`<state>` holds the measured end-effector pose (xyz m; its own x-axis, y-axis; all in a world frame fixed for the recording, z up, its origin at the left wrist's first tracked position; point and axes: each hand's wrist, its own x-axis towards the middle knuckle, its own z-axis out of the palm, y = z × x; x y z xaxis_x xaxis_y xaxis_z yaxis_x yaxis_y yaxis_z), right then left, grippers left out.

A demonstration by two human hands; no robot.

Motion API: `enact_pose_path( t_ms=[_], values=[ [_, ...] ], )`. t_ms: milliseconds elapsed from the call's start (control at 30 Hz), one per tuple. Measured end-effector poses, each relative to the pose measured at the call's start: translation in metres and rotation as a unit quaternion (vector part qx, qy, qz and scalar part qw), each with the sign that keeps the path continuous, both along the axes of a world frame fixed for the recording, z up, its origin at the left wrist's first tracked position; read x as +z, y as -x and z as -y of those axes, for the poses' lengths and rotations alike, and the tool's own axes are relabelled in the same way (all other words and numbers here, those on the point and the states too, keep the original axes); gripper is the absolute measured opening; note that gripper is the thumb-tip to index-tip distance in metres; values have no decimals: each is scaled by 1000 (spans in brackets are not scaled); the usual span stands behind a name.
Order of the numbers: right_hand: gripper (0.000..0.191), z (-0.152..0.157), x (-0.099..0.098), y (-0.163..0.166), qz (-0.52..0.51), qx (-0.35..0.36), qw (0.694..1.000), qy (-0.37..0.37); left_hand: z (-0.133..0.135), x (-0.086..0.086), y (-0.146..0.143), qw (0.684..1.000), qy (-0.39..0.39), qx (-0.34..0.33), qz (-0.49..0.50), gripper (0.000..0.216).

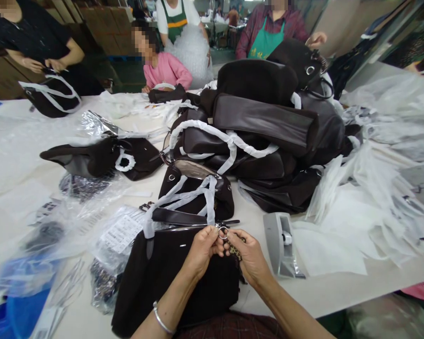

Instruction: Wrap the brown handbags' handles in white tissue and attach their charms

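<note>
A dark brown handbag point(162, 278) lies at the table's near edge, its handle wrapped in white foam point(148, 226). Both hands meet at the bag's top right corner. My left hand point(203, 249) pinches a small metal ring point(223, 231) on the bag's hardware. My right hand point(249, 256) is closed beside it, fingertips on the same ring, with a small leopard-patterned piece point(237, 253) under its fingers. A second dark bag point(194, 193) with wrapped handles lies just beyond.
A tall heap of dark brown bags point(265, 127) fills the table's middle. A grey tape dispenser point(281, 242) stands right of my hands. White wrapping sheets point(374, 197) pile up on the right, clear plastic bags point(74, 221) on the left. Several people work at the far side.
</note>
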<state>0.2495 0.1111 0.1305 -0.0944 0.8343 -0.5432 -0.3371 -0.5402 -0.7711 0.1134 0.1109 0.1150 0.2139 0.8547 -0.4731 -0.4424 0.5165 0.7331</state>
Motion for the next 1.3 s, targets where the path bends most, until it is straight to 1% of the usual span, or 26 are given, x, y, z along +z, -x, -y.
enact_pose_path(
  t_ms=[67, 100, 133, 167, 200, 233, 267, 300, 333, 367, 433, 500, 533, 600, 700, 767, 833, 900, 1033, 1167, 1300],
  values=[
    [35, -3, -5, -2, 33, -6, 999, 1, -4, -4, 4, 997, -16, -9, -77, 42],
    [35, -5, -8, -4, 51, -2, 999, 8, -6, -7, 8, 989, -35, -6, -144, 40],
    [36, -7, -11, -7, 68, 7, 997, 18, -10, -10, 13, 971, -62, 1, -229, 36],
    [36, -10, -15, -11, 84, 19, 996, 30, -13, -14, 18, 943, -93, 6, -321, 30],
    [36, -13, -20, -14, 98, 32, 994, 40, -17, -19, 24, 905, -121, 3, -407, 24],
    [35, -16, -25, -18, 110, 45, 992, 46, -21, -24, 29, 868, -140, -11, -476, 18],
    [35, -19, -31, -21, 121, 57, 990, 49, -24, -29, 34, 840, -148, -36, -521, 14],
    [34, -22, -36, -23, 130, 65, 988, 48, -28, -33, 38, 825, -148, -65, -542, 12],
    [34, -25, -40, -25, 138, 70, 987, 45, -31, -36, 40, 824, -143, -89, -541, 12],
    [33, -27, -44, -26, 141, 74, 986, 41, -33, -38, 42, 834, -138, -105, -524, 12],
    [32, -31, -45, -26, 141, 79, 986, 37, -36, -39, 42, 875, -134, -120, -450, 12],
    [31, -33, -41, -23, 139, 84, 986, 37, -36, -37, 40, 913, -132, -127, -363, 12],
    [30, -33, -38, -22, 141, 86, 985, 39, -35, -37, 39, 924, -131, -130, -335, 13],
    [26, -34, -31, -17, 148, 93, 984, 42, -35, -38, 36, 928, -130, -127, -325, 15],
    [22, -34, -28, -9, 165, 93, 981, 38, -39, -43, 32, 919, -137, -104, -355, 14],
    [21, -36, -30, -6, 173, 84, 981, 37, -43, -45, 31, 930, -133, -104, -327, 19],
    [21, -40, -33, -3, 178, 75, 980, 40, -45, -46, 32, 946, -126, -111, -276, 23],
    [21, -43, -35, -1, 182, 70, 980, 40, -44, -46, 34, 956, -126, -108, -240, 25],
    [22, -45, -40, 4, 211, 81, 974, 30, -39, -49, 36, 963, -137, -95, -214, 27],
    [22, -44, -47, 5, 240, 95, 966, 15, -35, -54, 34, 962, -149, -77, -217, 28],
    [20, -44, -53, 3, 258, 91, 962, 15, -33, -59, 32, 972, -125, -74, -183, 30]
  ],
)
